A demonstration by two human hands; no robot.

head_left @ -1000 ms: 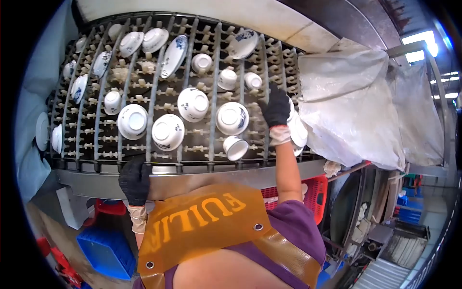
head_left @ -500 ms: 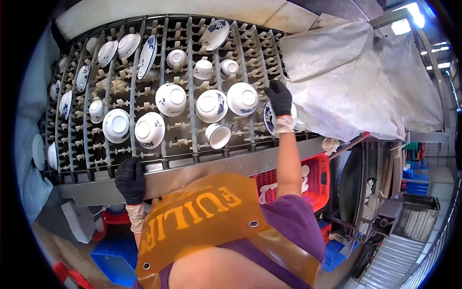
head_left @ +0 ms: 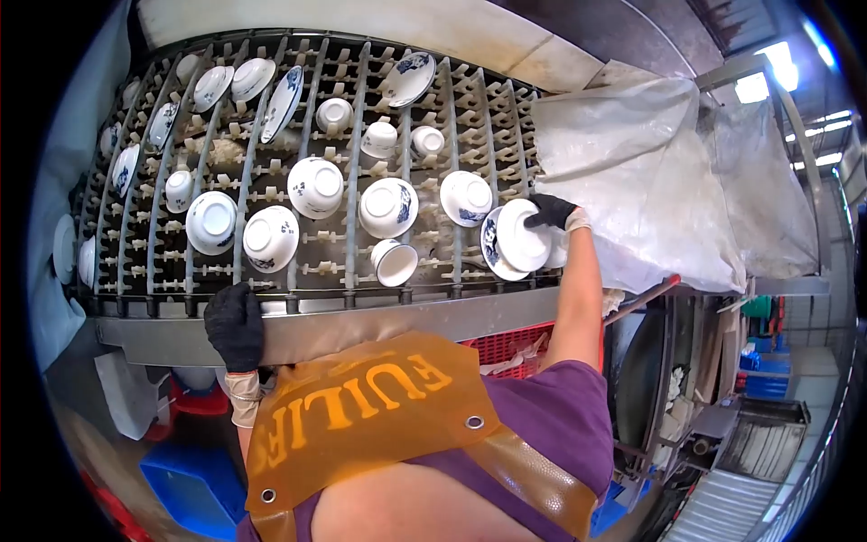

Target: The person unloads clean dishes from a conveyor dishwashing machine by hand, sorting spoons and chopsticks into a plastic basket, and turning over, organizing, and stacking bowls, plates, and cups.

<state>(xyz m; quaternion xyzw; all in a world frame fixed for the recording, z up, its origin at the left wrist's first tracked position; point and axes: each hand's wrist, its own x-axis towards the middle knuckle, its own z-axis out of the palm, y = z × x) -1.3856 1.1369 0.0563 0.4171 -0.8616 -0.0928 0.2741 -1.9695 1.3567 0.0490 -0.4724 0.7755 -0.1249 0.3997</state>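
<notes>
A pegged conveyor rack [head_left: 357, 163] carries white bowls, cups and plates with blue patterns. At its right end my right hand [head_left: 553, 213], in a black glove, grips the edge of a white bowl [head_left: 524, 237], its thumb and fingers at the rim. Just beside and partly under that bowl lies a blue-patterned plate [head_left: 493, 246]. An upside-down bowl [head_left: 467, 197] sits a little to the left. My left hand [head_left: 235, 327], also black-gloved, rests on the metal front edge [head_left: 334, 327] with its fingers curled and nothing visible in them.
A translucent plastic sheet [head_left: 632, 172] hangs at the rack's right end. Below the front edge are a red basket [head_left: 510, 348] and a blue crate [head_left: 185, 488]. A red-tipped pole [head_left: 646, 296] sticks out at the right.
The rack's bowls and plates shifted in view. A bowl my right hand was near now sits upside down on the rack, and the hand has moved right and taken hold of another white bowl.
</notes>
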